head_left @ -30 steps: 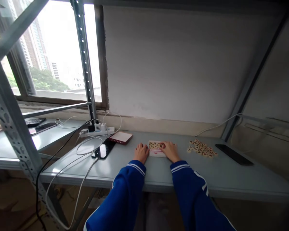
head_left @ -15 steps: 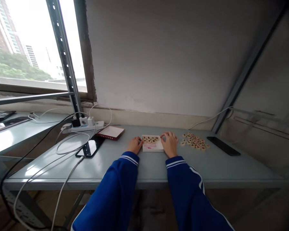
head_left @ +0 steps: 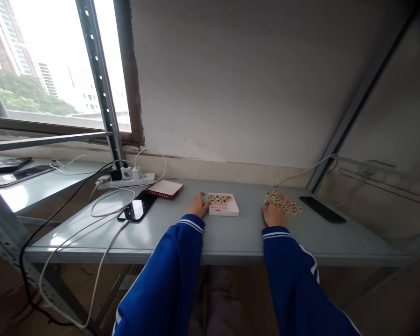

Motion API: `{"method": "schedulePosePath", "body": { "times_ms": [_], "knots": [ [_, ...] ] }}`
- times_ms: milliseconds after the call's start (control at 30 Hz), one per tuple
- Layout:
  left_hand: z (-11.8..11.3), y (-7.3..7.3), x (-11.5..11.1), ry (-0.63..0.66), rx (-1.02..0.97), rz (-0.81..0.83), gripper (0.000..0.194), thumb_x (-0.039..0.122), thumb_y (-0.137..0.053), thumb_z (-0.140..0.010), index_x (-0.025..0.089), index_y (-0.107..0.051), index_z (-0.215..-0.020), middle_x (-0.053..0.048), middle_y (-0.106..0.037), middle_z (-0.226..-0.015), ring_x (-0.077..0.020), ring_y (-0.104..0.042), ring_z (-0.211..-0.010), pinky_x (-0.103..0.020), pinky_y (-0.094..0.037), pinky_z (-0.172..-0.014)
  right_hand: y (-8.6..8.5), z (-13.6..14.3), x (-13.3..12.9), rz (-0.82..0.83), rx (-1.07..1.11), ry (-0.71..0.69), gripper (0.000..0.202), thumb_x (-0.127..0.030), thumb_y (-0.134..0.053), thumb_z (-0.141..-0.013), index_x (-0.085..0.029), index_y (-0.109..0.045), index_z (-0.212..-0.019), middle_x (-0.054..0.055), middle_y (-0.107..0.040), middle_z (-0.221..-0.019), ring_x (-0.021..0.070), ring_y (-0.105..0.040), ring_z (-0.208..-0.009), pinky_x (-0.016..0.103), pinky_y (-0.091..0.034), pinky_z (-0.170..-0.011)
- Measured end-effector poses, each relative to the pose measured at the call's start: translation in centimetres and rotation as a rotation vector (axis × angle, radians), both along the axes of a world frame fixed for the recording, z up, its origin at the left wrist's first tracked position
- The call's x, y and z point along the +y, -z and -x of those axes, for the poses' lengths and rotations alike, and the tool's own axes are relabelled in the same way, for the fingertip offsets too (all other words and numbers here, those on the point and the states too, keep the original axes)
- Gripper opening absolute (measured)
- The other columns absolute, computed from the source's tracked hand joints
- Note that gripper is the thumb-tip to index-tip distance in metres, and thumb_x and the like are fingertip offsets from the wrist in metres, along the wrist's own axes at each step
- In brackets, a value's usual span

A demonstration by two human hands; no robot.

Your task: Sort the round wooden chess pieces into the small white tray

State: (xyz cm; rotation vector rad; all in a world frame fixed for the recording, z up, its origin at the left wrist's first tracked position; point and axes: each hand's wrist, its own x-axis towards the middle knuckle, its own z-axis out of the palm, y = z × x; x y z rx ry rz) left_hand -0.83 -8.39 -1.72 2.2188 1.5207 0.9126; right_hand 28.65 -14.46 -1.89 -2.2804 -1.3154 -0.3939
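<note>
A shallow white box point(head_left: 234, 211) sits on the desk with several round xiangqi pieces point(head_left: 220, 199) in its far part, dark characters facing up. My left hand point(head_left: 198, 206) rests beside the box's left edge, thumb touching the rim and fingers apart from the thumb. Over to the right, loose xiangqi pieces point(head_left: 287, 203) lie in a pile. My right hand point(head_left: 274, 215) is at the pile's near left side, fingers stretched over its edge. The fingertips partly cover pieces there, and no piece shows in the grasp.
A dark red box lid point(head_left: 165, 189) lies behind a black phone point(head_left: 135, 211) on the left. White cables run from a power strip point(head_left: 126, 182) past the desk's front edge point(head_left: 133, 255). A long black object point(head_left: 322, 209) lies right of the pile.
My right hand has left the box's right edge and moved right to the pile of pieces. My left hand stays at the box. The view has shifted slightly.
</note>
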Motion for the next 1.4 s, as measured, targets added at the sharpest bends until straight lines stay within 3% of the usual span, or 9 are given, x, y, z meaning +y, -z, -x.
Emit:
{"method": "schedulePosePath", "body": {
  "times_ms": [133, 267, 367, 433, 633, 833, 1067, 1167, 1400],
  "knots": [
    [-0.1, 0.3, 0.1, 0.018, -0.026, -0.005, 0.044, 0.036, -0.042, -0.082, 0.009, -0.039, -0.116, -0.008, -0.055, -0.083, -0.0204, -0.054, -0.086, -0.033, -0.041, -0.081, -0.4, 0.3, 0.7, -0.100, 0.130, -0.199, 0.020, -0.022, -0.052, -0.070, -0.014, -0.062, -0.085, 0.012, -0.062, -0.090, 0.0218, -0.054, -0.088, 0.033, -0.036, -0.079],
    [-0.1, 0.4, 0.2, 0.018, -0.058, 0.003, 0.056, 0.034, -0.044, -0.081, 0.006, -0.027, -0.126, -0.009, -0.056, -0.085, -0.0213, -0.053, -0.090, -0.033, -0.041, -0.082, -2.4, 3.0, 2.3, -0.289, 0.306, -0.515, 0.029, -0.035, -0.052, -0.071, -0.017, -0.062, -0.091, 0.006, -0.064, -0.089, 0.0178, -0.056, -0.078, 0.031, -0.039, -0.075],
    [-0.1, 0.6, 0.3, 0.022, -0.082, 0.001, 0.062, 0.034, -0.042, -0.081, 0.004, -0.018, -0.130, -0.009, -0.056, -0.086, -0.0216, -0.053, -0.092, -0.034, -0.041, -0.081, -3.6, 5.6, 3.5, -0.141, 0.396, -0.822, 0.031, -0.037, -0.055, -0.068, -0.018, -0.063, -0.091, 0.005, -0.066, -0.087, 0.0169, -0.057, -0.078, 0.028, -0.041, -0.070],
    [-0.1, 0.7, 0.5, 0.030, -0.084, -0.017, 0.061, 0.034, -0.043, -0.081, 0.005, -0.020, -0.130, -0.009, -0.056, -0.085, -0.0216, -0.053, -0.092, -0.034, -0.041, -0.081, -4.0, 6.8, 3.9, -0.020, 0.377, -0.895, 0.028, -0.035, -0.059, -0.065, -0.020, -0.065, -0.089, 0.003, -0.066, -0.084, 0.0167, -0.057, -0.077, 0.028, -0.040, -0.070],
    [-0.2, 0.6, 0.3, 0.039, -0.058, -0.049, 0.059, 0.031, -0.043, -0.080, 0.003, -0.022, -0.128, -0.009, -0.056, -0.083, -0.0212, -0.054, -0.089, -0.034, -0.041, -0.081, -3.5, 7.7, 3.6, 0.065, 0.210, -0.817, 0.025, -0.024, -0.061, -0.064, -0.027, -0.065, -0.089, -0.002, -0.066, -0.087, 0.0154, -0.056, -0.079, 0.029, -0.035, -0.074],
    [-0.3, 0.1, 0.0, 0.021, -0.049, -0.029, 0.060, 0.030, -0.043, -0.080, 0.002, -0.022, -0.128, -0.007, -0.055, -0.079, -0.0205, -0.054, -0.083, -0.034, -0.042, -0.080, -2.9, 7.7, 3.4, 0.017, 0.045, -0.714, 0.017, -0.032, -0.061, -0.066, -0.026, -0.062, -0.082, -0.001, -0.062, -0.093, 0.0188, -0.051, -0.090, 0.032, -0.028, -0.075],
    [-0.3, 0.2, 0.0, 0.021, -0.019, -0.037, 0.052, 0.029, -0.042, -0.080, 0.005, -0.028, -0.124, -0.005, -0.055, -0.076, -0.0196, -0.054, -0.080, -0.034, -0.042, -0.078, -2.9, 7.7, 3.2, -0.004, -0.029, -0.704, 0.022, -0.045, -0.056, -0.070, -0.027, -0.063, -0.082, 0.000, -0.062, -0.091, 0.0203, -0.049, -0.092, 0.032, -0.025, -0.073],
    [-0.3, 0.2, 0.1, 0.032, -0.008, -0.025, 0.051, 0.030, -0.041, -0.081, 0.005, -0.028, -0.123, -0.006, -0.055, -0.076, -0.0198, -0.054, -0.080, -0.034, -0.042, -0.078, -2.9, 7.8, 3.2, -0.013, -0.076, -0.699, 0.026, -0.044, -0.056, -0.071, -0.028, -0.063, -0.090, 0.003, -0.061, -0.098, 0.0216, -0.047, -0.095, 0.033, -0.025, -0.074],
    [-0.2, 0.4, 0.3, 0.034, 0.008, -0.028, 0.049, 0.031, -0.041, -0.081, 0.006, -0.031, -0.122, -0.007, -0.056, -0.079, -0.0208, -0.054, -0.084, -0.034, -0.041, -0.080, -3.2, 7.8, 3.2, 0.032, -0.100, -0.709, 0.017, -0.038, -0.054, -0.074, -0.030, -0.068, -0.081, 0.003, -0.061, -0.097, 0.0225, -0.045, -0.093, 0.034, -0.023, -0.074]
  ]
}}
